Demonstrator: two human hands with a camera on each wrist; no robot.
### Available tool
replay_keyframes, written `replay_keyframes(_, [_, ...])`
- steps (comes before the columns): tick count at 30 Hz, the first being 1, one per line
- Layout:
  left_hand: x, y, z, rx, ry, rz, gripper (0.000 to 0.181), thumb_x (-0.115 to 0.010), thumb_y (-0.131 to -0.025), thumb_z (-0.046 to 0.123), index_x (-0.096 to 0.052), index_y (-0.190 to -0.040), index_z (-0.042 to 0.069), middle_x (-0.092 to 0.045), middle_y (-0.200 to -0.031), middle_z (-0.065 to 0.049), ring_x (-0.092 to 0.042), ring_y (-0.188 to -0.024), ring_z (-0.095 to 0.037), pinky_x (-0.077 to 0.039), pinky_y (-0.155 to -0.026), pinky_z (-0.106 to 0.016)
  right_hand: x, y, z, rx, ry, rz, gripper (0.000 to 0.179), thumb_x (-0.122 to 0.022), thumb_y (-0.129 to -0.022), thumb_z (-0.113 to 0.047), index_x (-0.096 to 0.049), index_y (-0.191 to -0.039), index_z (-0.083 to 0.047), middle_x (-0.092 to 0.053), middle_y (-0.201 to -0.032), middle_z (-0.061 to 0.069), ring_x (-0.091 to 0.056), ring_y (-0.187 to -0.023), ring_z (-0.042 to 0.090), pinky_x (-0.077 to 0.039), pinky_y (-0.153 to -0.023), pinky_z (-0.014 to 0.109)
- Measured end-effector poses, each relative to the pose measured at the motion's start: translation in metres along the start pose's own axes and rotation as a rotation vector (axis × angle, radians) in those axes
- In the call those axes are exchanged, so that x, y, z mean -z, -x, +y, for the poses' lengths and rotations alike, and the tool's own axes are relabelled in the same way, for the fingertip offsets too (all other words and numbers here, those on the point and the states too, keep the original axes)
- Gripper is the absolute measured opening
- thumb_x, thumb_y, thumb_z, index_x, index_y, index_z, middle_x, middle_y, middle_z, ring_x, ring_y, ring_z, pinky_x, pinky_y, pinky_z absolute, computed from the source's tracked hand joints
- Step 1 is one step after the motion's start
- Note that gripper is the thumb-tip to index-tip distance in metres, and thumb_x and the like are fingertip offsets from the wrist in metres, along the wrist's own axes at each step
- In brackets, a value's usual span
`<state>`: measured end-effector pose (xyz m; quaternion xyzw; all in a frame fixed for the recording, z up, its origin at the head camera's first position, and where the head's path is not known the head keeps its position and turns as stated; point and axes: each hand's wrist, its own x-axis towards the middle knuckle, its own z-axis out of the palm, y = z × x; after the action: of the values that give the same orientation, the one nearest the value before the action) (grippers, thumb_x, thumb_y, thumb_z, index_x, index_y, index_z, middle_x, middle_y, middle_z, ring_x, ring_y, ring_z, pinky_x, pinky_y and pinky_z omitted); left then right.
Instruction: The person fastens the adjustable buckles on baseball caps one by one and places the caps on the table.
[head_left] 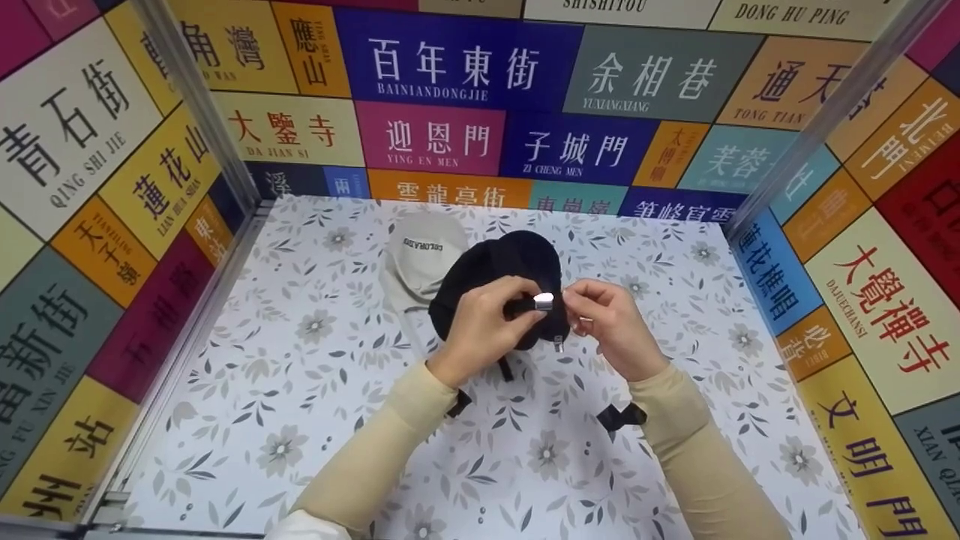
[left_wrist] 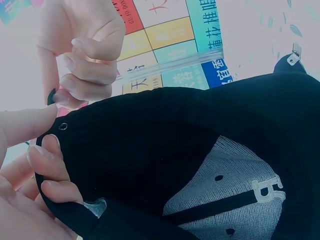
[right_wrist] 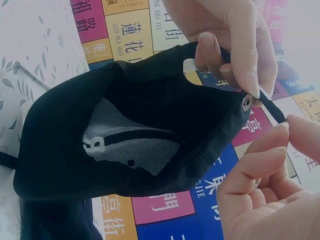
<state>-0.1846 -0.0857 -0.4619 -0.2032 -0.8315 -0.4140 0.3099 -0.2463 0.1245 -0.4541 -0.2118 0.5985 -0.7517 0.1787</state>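
Note:
A black baseball cap (head_left: pixel 517 251) is held up off the table, its inside facing both wrist cameras. My left hand (head_left: pixel 484 322) grips the cap's back band, thumb on one side and fingers curled through the opening. Beside the thumb, the right wrist view shows a metal eyelet (right_wrist: pixel 247 103) and a thin black strap (right_wrist: pixel 272 109). The strap's free end is pinched between the thumb and finger of my right hand (right_wrist: pixel 265 185). A shiny silver clasp (head_left: pixel 544 301) shows at my left fingertips. Inside the cap is pale mesh lining (left_wrist: pixel 225 185) with a raised light letter (left_wrist: pixel 269 190).
A beige cap (head_left: pixel 420 262) with dark lettering lies on the table just behind and left of the black cap. The table (head_left: pixel 315 405) has a floral cover. Sign-patterned panels (head_left: pixel 450 67) and metal posts (head_left: pixel 202 97) enclose its back and sides.

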Motion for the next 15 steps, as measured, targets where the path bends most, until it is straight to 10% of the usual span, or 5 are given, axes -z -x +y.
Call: replay_keyframes(15, [-0.0023,0.0020,-0.0030,-0.007,-0.009,0.004,0.018,-0.079,-0.088,0.018,-0.070,-0.102,0.014,-0.068,-0.096,0.005,-0.060,-0.083,-0.004,-0.050,-0.076,-0.023,0.0089,0.0035,-0.0001,0.001,-0.014,0.007,0.045,-0.069,-0.095,-0.010,-0.045,-0.105,0.027,-0.053,-0.076,0.010,-0.048,-0.066,0.020,-0.038,-0.057,0.027])
